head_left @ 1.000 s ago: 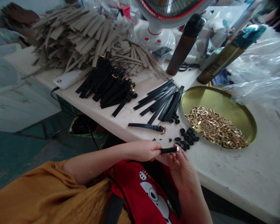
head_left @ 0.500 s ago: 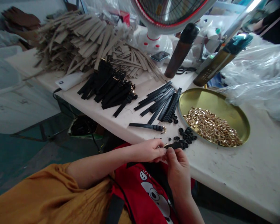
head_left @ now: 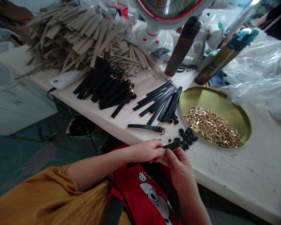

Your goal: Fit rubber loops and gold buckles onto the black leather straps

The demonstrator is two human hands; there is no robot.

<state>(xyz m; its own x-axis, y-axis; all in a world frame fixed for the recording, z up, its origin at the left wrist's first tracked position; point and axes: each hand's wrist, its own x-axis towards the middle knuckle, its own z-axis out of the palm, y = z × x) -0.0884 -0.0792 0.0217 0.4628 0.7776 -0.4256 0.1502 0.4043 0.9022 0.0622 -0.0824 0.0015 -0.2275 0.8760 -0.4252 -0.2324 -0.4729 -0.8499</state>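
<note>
Over my lap, at the table's front edge, both hands meet on a short black strap with a gold buckle. My left hand is closed on the buckle end. With thumb and fingers, my right hand pinches the strap just beside it; the exact grip is partly hidden. Black loops lie on the table right behind the hands. Another black buckled strap rests nearby on the tabletop. Farther back are loose black strips and a heap of buckled straps.
A round gold tray of small gold buckles stands on the right. Behind are a fan, two upright bottles, a phone and plastic bags. A big pile of grey-beige strips covers the back left.
The strap between my hands has turned and now points up to the right. My right fingers have shifted slightly along it. The whole view has moved a little.
</note>
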